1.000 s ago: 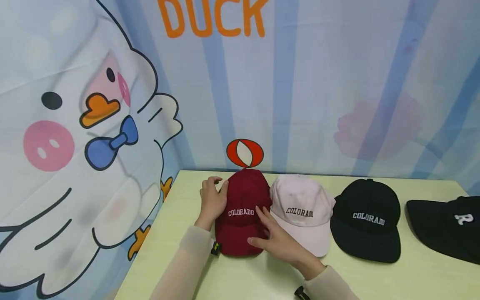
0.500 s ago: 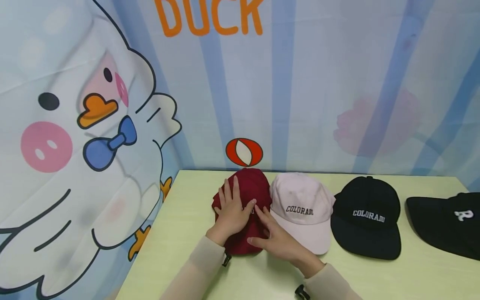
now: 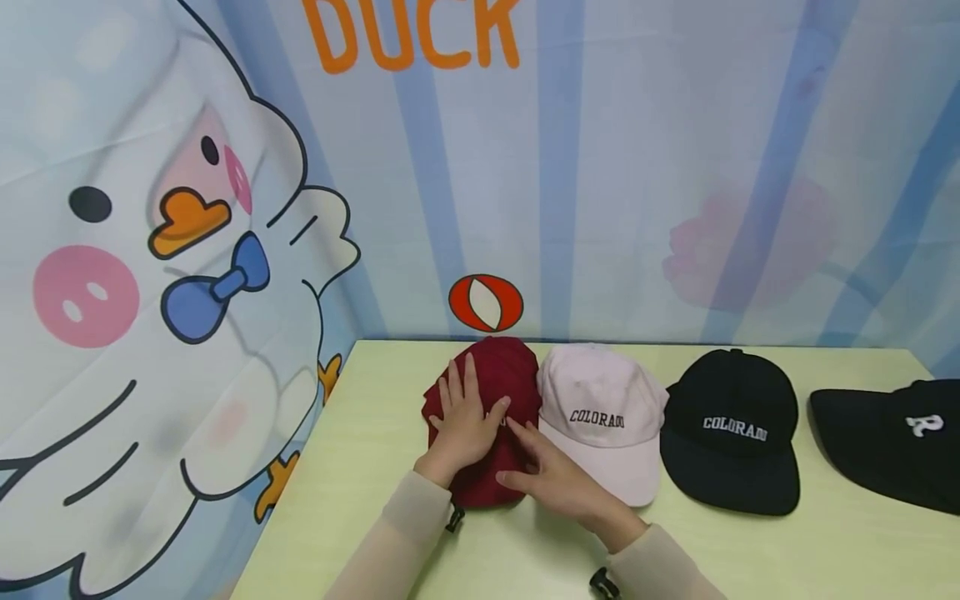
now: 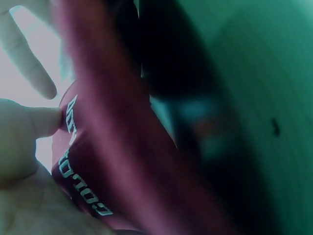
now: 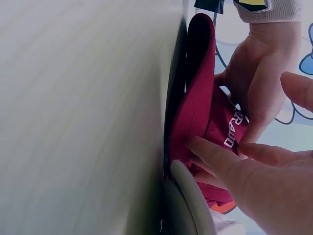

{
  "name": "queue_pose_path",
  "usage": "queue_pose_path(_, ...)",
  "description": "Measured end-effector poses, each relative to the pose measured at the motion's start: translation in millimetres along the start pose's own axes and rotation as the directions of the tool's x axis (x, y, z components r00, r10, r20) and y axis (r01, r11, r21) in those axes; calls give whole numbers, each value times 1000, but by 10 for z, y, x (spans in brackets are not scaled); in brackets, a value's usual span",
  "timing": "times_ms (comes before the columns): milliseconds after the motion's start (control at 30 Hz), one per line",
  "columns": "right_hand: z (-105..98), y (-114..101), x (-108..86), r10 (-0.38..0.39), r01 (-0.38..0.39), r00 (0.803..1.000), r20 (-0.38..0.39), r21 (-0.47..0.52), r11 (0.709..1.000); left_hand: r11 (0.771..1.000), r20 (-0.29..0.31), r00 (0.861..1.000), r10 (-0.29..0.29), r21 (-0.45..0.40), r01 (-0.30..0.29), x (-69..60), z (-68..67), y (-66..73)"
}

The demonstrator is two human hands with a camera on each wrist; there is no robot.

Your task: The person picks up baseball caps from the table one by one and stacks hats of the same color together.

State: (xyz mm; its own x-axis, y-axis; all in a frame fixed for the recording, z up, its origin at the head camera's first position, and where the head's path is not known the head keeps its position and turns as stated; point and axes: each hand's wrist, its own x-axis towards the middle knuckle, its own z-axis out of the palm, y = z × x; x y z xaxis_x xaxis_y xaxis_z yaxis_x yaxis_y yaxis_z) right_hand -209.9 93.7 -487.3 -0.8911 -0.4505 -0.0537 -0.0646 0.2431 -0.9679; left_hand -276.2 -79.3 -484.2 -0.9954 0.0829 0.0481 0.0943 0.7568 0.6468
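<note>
A dark red baseball cap (image 3: 487, 483) with COLORADO lettering lies at the left of a row of caps. My left hand (image 3: 462, 429) rests on its crown with fingers spread, covering most of the lettering. At the cap's right side is my right hand (image 3: 562, 479), its straight fingers touching the red fabric near the brim, as the right wrist view also shows. Close on the right lies a pale pink cap (image 3: 600, 400), partly behind my right hand. In the left wrist view, the red brim (image 4: 132, 132) is blurred and my left thumb (image 4: 46, 121) touches the crown by the letters.
Further right lie a black COLORADO cap (image 3: 731, 433) and another black cap (image 3: 900, 442) with a white R, cut off by the frame edge. All are on a pale yellow table (image 3: 360, 433). A printed duck backdrop (image 3: 637, 167) stands behind and to the left.
My left hand has moved from the red cap's left edge onto its crown, over the lettering. The right hand has stayed by the cap's right side. The head view has shifted slightly.
</note>
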Motion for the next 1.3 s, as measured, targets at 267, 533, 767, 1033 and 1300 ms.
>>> queue_pose_path(267,-69,-29,-52,-16,16,1000,1,25,1000,999,-44,999,-10,-38,8,-1,18,17)
queue_pose_path(533,-293,-87,-222,32,-30,998,-55,36,999,998,-106,993,55,-7,-56,-122,15,258)
queue_pose_path(767,-685,-130,-531,30,-25,985,-172,29,999,975,15,981,192,-114,-190,-349,34,671)
queue_pose_path(1033,-1217,-81,-1003,11,-40,947,-321,-85,996,930,180,936,302,-273,-247,-563,194,1159)
queue_pose_path(1300,-1734,134,-1523,30,-157,859,-510,-208,965,877,271,889,370,-418,-238,-675,597,1618)
